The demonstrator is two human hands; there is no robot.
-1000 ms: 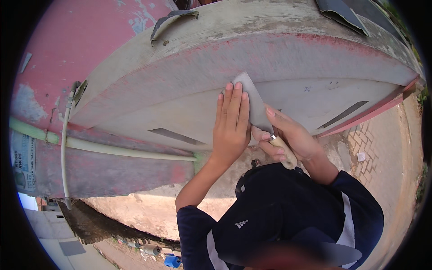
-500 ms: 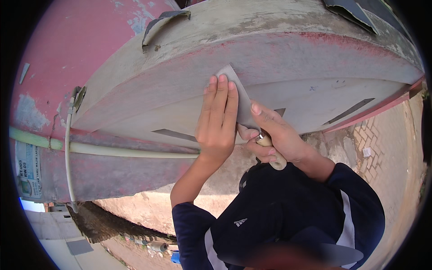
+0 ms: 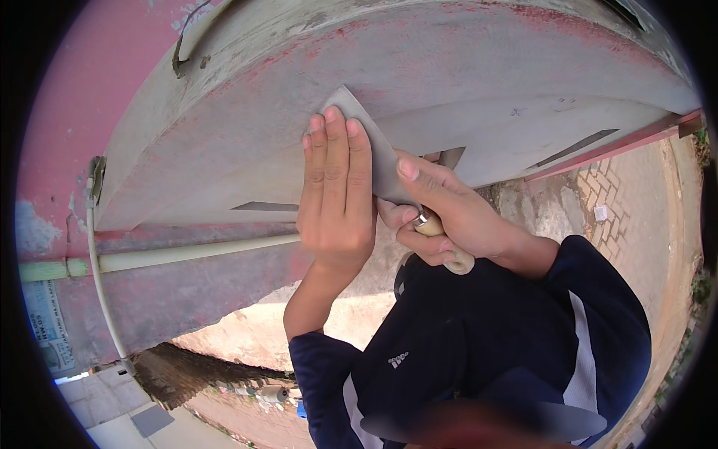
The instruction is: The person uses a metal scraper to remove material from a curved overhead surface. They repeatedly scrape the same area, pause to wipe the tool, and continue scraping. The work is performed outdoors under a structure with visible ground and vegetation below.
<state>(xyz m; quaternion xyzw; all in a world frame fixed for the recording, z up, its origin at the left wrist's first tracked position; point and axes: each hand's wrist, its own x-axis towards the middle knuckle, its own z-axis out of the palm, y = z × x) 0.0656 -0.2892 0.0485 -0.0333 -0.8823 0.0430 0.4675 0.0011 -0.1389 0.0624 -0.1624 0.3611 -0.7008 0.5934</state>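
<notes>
A scraper (image 3: 380,153) with a wide grey metal blade lies against the grey, curved underside of a wall piece (image 3: 479,97). Its pale handle (image 3: 462,263) and metal collar sit inside my right hand (image 3: 456,213). The right thumb rests near the base of the blade, and the fingers wrap round the handle. Flat on the blade presses my left hand (image 3: 336,187), its fingers stretched out side by side and covering the blade's left part. The blade's upper corner touches the grey surface, where reddish paint patches show.
Slots such as the dark slot (image 3: 576,148) cut through the grey surface. At left, a pale pipe (image 3: 194,251) and a thin upright conduit (image 3: 102,284) run along the pink wall (image 3: 97,97). Brick paving (image 3: 606,202) lies below right.
The view has shifted, with the wall piece sitting higher and further left. Both hands and the scraper have moved left and slightly up in the picture, keeping the same hold.
</notes>
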